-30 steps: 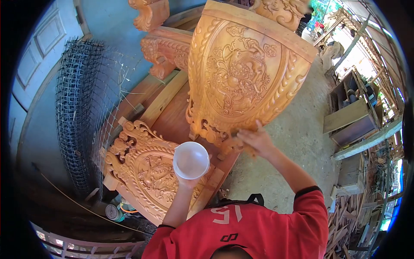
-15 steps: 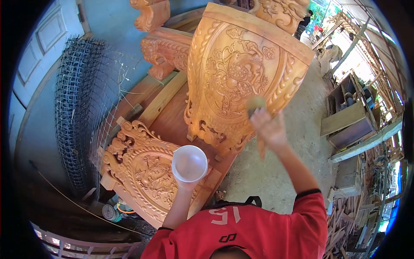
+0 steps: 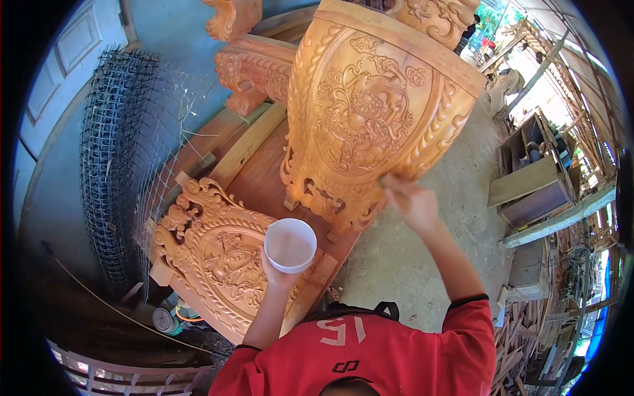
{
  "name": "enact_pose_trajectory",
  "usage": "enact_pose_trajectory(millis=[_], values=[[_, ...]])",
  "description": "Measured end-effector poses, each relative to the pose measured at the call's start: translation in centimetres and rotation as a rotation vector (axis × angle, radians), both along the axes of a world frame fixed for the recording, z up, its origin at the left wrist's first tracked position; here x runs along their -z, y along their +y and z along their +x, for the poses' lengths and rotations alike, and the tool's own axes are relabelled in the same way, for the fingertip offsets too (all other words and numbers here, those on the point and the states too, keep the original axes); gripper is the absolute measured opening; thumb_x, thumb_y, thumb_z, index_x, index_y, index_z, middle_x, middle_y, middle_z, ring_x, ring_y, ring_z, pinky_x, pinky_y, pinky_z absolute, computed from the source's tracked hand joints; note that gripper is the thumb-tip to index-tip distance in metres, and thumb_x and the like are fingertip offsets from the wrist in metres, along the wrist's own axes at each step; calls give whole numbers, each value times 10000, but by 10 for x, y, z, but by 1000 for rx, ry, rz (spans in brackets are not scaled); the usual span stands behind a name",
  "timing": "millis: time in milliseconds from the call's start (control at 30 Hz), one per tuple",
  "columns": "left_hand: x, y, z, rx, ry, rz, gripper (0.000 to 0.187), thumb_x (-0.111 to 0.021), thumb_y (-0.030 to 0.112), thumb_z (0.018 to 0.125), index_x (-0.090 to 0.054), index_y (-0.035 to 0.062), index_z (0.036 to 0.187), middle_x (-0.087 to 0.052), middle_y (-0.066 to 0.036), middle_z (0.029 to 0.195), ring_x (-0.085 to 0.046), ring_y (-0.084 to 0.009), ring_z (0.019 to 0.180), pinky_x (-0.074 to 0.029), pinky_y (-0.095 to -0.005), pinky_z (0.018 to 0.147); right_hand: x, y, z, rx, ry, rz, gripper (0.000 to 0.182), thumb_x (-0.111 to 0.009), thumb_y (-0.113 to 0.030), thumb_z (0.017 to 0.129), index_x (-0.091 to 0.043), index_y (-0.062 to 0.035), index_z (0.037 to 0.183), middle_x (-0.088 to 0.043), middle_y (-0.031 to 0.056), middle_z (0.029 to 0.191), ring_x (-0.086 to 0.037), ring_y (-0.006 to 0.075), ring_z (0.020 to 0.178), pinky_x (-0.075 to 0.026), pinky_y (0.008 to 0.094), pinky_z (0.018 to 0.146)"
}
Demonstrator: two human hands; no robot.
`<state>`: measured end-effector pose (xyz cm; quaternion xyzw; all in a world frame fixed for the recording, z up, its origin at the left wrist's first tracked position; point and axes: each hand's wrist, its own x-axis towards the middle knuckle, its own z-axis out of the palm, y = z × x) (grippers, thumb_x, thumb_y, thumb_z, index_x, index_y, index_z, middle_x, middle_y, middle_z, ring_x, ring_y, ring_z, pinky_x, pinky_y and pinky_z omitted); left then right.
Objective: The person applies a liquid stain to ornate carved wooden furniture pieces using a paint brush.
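Note:
My left hand point(image 3: 278, 272) grips a white bowl point(image 3: 290, 264) from below and its left side. Something pale and thin lies inside it, perhaps a liquid; I cannot make it out. My right hand point(image 3: 416, 206) is closed on a brush point(image 3: 388, 180), mostly hidden and blurred. Its bristle end is at the lower right border of a large carved wooden panel point(image 3: 370, 112), which stands tilted with a dragon-like relief in its middle. Below the bowl and to its left lies a second carved panel point(image 3: 231, 264) with an oval relief.
A roll of black mesh point(image 3: 109, 165) stands against the blue wall at left. Carved furniture parts point(image 3: 254, 69) sit behind the panels. To the right are a wooden cabinet point(image 3: 535, 178) and scrap wood point(image 3: 525, 343) on the concrete floor. A round gauge point(image 3: 163, 320) is at lower left.
My right hand has come down slightly, and the brush has gone from above the hand to the panel's lower right border. The bowl stays nearly in place, its rim tilted a little differently.

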<state>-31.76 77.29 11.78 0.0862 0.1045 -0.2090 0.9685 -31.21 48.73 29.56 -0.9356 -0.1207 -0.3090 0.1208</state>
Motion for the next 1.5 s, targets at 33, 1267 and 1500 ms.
enact_pose_trajectory(millis=[33, 1267, 1500], values=[[3, -1, 0, 3, 6, 3, 529, -377, 545, 850, -474, 154, 1192, -516, -89, 1185, -536, -324, 1033, -503, -498, 769, -23, 0, 1, -3, -110, -42, 201, -606, -171, 765, -644, -150, 961, -653, 74, 844, -625, 242, 643, -503, 342, 555], [-27, -1, -9, 153, -29, -192, 580, -359, 591, 834, -472, 146, 1188, -545, -136, 1120, -576, -368, 926, -527, -528, 607, -104, -11, 68, 413, -377, -688, 443, -507, -77, 750, -522, -135, 1189, -500, 104, 1245, -466, 197, 1167, -234, 497, 1030], [13, 20, 3, 124, -75, -46, 587, -351, 600, 832, -462, 156, 1200, -538, -118, 1137, -555, -352, 984, -513, -534, 683, -100, 24, 56, 14, 161, -298, 253, -593, -196, 748, -637, -163, 996, -652, 91, 797, -609, 288, 677, -495, 401, 597]])
